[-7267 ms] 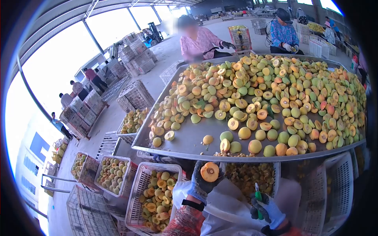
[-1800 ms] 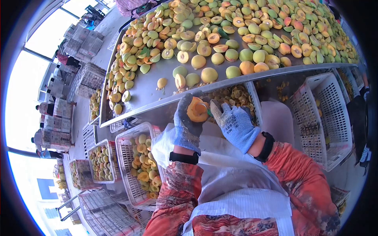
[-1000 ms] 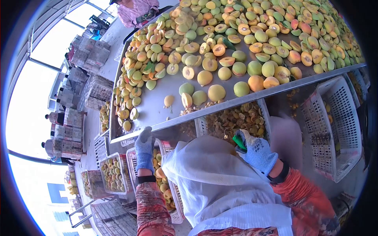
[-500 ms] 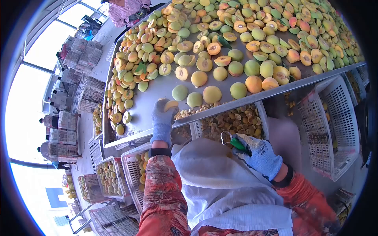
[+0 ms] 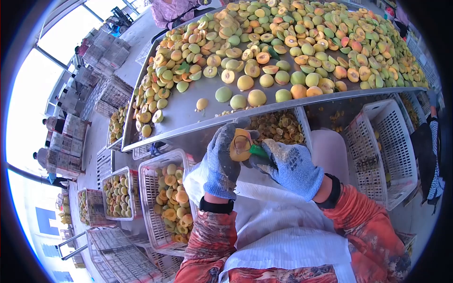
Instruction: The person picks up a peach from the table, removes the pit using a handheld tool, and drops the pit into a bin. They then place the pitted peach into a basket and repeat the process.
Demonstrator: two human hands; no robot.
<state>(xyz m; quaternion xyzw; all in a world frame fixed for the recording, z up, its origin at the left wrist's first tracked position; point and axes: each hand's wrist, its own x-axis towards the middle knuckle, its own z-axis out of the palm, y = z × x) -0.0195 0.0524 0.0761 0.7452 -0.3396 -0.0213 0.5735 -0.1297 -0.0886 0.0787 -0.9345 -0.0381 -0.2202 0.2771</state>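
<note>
My gloved left hand (image 5: 222, 162) is wrapped round a halved fruit (image 5: 240, 145), its cut face turned toward my right hand. In my gloved right hand (image 5: 292, 167) is a green-handled tool (image 5: 258, 151), whose thin metal loop lies against the cut face. Both hands are just below the front edge of the metal table (image 5: 188, 101). Whole and halved green-orange fruits (image 5: 257, 98) cover much of its top. Under the edge, a crate (image 5: 304, 123) contains pits and scraps (image 5: 278, 126).
Left of my lap stands a white crate (image 5: 153, 203) of halved fruits, with a fuller crate (image 5: 134, 188) beyond it. An upright white crate (image 5: 394, 151) stands at the right. A person in pink (image 5: 172, 10) is across the table. Stacked crates (image 5: 71, 137) stand farther left.
My left hand has come back from the table top with a fruit half and now meets my right hand. The tool has moved up and left onto the fruit. The view has shifted slightly.
</note>
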